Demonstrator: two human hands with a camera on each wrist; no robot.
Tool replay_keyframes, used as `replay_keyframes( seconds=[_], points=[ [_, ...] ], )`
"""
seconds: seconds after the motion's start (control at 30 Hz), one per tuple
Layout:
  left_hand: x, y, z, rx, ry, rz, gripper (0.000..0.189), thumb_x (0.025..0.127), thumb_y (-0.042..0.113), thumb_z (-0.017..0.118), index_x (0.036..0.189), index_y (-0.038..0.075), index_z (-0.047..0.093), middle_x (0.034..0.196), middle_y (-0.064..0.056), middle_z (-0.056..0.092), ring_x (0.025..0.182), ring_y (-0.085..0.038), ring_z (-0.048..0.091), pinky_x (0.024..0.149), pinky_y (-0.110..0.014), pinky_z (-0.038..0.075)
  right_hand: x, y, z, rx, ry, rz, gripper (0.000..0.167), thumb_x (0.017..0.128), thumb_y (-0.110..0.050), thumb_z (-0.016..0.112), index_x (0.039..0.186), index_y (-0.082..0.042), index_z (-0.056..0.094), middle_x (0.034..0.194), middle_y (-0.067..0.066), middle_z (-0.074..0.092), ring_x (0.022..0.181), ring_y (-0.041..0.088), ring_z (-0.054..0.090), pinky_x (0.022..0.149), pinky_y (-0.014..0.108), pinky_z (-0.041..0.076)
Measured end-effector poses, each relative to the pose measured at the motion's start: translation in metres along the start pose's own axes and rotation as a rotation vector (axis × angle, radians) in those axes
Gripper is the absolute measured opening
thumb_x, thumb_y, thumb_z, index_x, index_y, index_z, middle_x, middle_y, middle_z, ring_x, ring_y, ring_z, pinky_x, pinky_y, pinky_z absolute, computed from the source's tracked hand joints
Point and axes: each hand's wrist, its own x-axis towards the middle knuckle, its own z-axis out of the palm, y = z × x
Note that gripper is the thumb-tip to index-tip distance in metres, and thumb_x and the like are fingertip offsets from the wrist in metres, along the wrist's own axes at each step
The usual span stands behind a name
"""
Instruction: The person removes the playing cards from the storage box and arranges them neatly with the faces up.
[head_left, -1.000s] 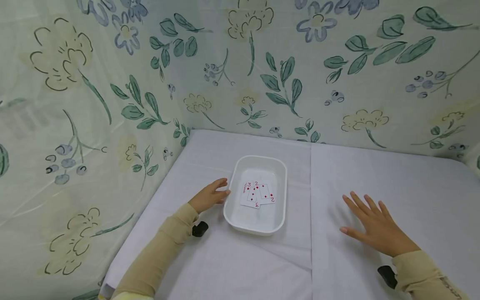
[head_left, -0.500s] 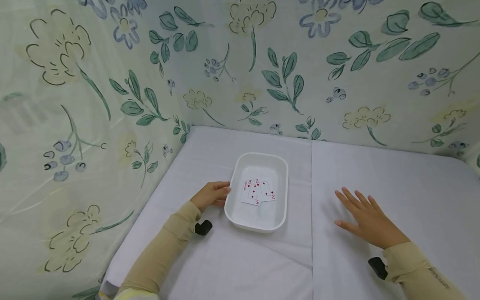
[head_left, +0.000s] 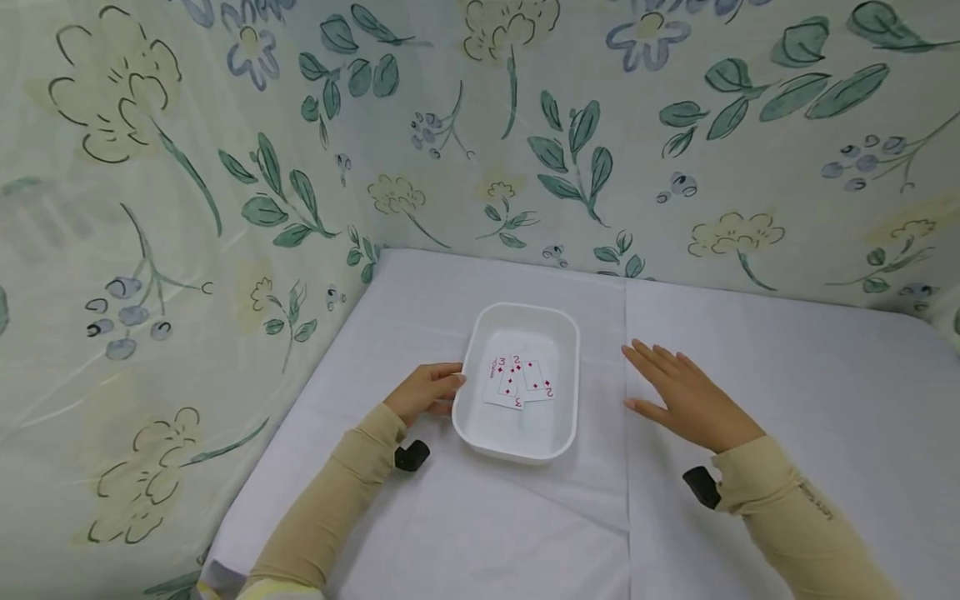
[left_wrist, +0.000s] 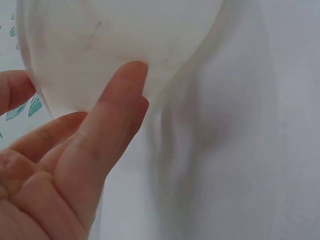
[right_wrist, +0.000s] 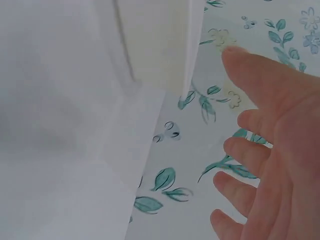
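In the head view, a white plastic tray point(head_left: 517, 442) sits on the cloth-covered table. Two playing cards lie face up in it, partly overlapping: a three of diamonds point(head_left: 501, 393) and a two of diamonds point(head_left: 537, 385). My left hand point(head_left: 424, 392) touches the tray's left side, its fingertips right at the rim. The left wrist view shows fingers point(left_wrist: 120, 95) extended against the tray's pale outer wall point(left_wrist: 100, 30). To the right of the tray, my right hand point(head_left: 686, 396) is held apart from it, fingers straight and thumb spread. Nothing is in the right palm point(right_wrist: 300, 140).
White cloth point(head_left: 450, 533) covers the table, with a seam running front to back right of the tray. Floral fabric point(head_left: 480, 167) hangs along the back and left side. Black wrist devices point(head_left: 702, 487) are strapped under both sleeves.
My left hand has closed the small distance to the tray and now touches its side. My right hand has moved left, nearer the tray. The cards lie as before.
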Motion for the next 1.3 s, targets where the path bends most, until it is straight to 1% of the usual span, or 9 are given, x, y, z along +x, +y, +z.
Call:
replay_keyframes(
  seconds=[0.17,0.27,0.43,0.5,0.63,0.77,0.9,1.13,1.3],
  points=[
    [-0.003,0.001,-0.001,-0.006,-0.035,0.052,0.054,0.089,0.028,0.057,0.130,-0.004,0.043,0.113,-0.017,0.058,0.093,-0.026,0.061,0.070,-0.038,0.053,0.029,-0.023,-0.009,0.001,0.023,-0.045,0.072,0.085,-0.040,0.060,0.142,-0.011,0.026,0.143,0.014,0.028,0.129,0.038,0.023,0.106,0.048,0.011],
    [-0.003,0.000,-0.001,-0.007,-0.032,0.052,0.056,0.088,0.030,0.057,0.130,-0.004,0.043,0.114,-0.016,0.058,0.092,-0.025,0.061,0.070,-0.038,0.053,0.046,-0.035,-0.013,0.010,0.008,-0.074,0.072,0.084,-0.041,0.060,0.142,-0.011,0.027,0.143,0.012,0.028,0.130,0.036,0.021,0.106,0.049,0.012],
    [-0.002,-0.002,-0.001,-0.019,0.012,-0.016,0.049,0.090,0.024,0.055,0.131,-0.002,0.044,0.116,-0.019,0.056,0.094,-0.026,0.060,0.070,-0.038,0.052,0.072,-0.054,-0.013,0.033,-0.087,-0.122,0.076,0.082,-0.042,0.062,0.142,-0.010,0.028,0.144,0.011,0.027,0.130,0.034,0.021,0.105,0.050,0.012],
    [-0.002,-0.002,-0.001,-0.019,0.016,-0.026,0.047,0.091,0.021,0.054,0.131,-0.002,0.044,0.117,-0.021,0.055,0.094,-0.028,0.060,0.070,-0.038,0.053,0.083,-0.062,-0.011,0.042,-0.126,-0.135,0.078,0.080,-0.041,0.065,0.141,-0.009,0.030,0.143,0.011,0.028,0.130,0.034,0.023,0.105,0.050,0.012],
    [-0.009,0.008,0.000,-0.027,0.007,-0.026,0.045,0.092,0.017,0.052,0.130,-0.005,0.043,0.118,-0.025,0.053,0.096,-0.031,0.059,0.070,-0.038,0.053,0.106,-0.077,-0.006,0.048,-0.202,-0.134,0.080,0.076,-0.037,0.071,0.140,-0.008,0.032,0.142,0.010,0.031,0.130,0.032,0.024,0.106,0.049,0.012],
    [-0.009,0.007,0.001,-0.021,0.026,-0.011,0.045,0.091,0.019,0.054,0.129,-0.004,0.045,0.115,-0.023,0.056,0.094,-0.030,0.061,0.069,-0.036,0.053,0.129,-0.089,0.002,0.039,-0.300,-0.084,0.086,0.072,-0.035,0.075,0.141,-0.009,0.031,0.144,0.008,0.028,0.131,0.030,0.022,0.107,0.046,0.012],
    [-0.004,-0.001,0.001,-0.018,0.043,0.002,0.045,0.090,0.021,0.055,0.128,-0.002,0.047,0.113,-0.019,0.058,0.091,-0.027,0.062,0.068,-0.037,0.053,0.144,-0.095,0.011,0.025,-0.370,-0.016,0.088,0.070,-0.033,0.078,0.141,-0.010,0.030,0.144,0.008,0.027,0.131,0.028,0.022,0.107,0.045,0.010],
    [0.000,-0.003,0.002,-0.042,0.026,-0.004,0.044,0.090,0.020,0.057,0.128,0.000,0.049,0.112,-0.020,0.059,0.093,-0.028,0.061,0.068,-0.037,0.053,0.156,-0.098,0.028,-0.075,-0.460,0.103,0.084,0.068,-0.031,0.079,0.137,-0.009,0.037,0.141,0.006,0.034,0.128,0.027,0.030,0.106,0.043,0.015],
    [-0.001,-0.001,0.001,-0.047,0.013,-0.004,0.044,0.090,0.019,0.056,0.129,0.000,0.047,0.114,-0.021,0.057,0.095,-0.031,0.060,0.069,-0.037,0.053,0.162,-0.098,0.035,-0.153,-0.509,0.144,0.087,0.066,-0.033,0.080,0.137,-0.008,0.037,0.142,0.009,0.031,0.127,0.031,0.031,0.103,0.045,0.022]
  ],
)
